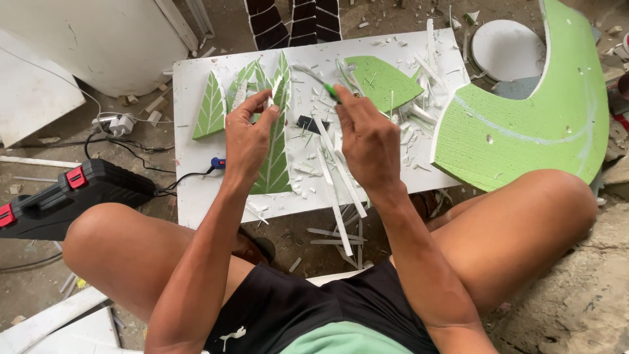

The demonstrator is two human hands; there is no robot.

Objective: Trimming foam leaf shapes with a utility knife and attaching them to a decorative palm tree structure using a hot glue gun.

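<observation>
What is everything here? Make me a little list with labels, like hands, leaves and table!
Left hand: pinches a small white piece above a long green leaf
Right hand: holds a thin green-handled tool
Board: white, strewn with white strips and scraps
Other leaves: one at the board's left, several behind the left hand
Right side: big curved green foam piece
Left side: black and red case on the floor

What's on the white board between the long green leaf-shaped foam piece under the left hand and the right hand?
In the head view, a small black rectangular block and white foam strips lie between them.
</observation>
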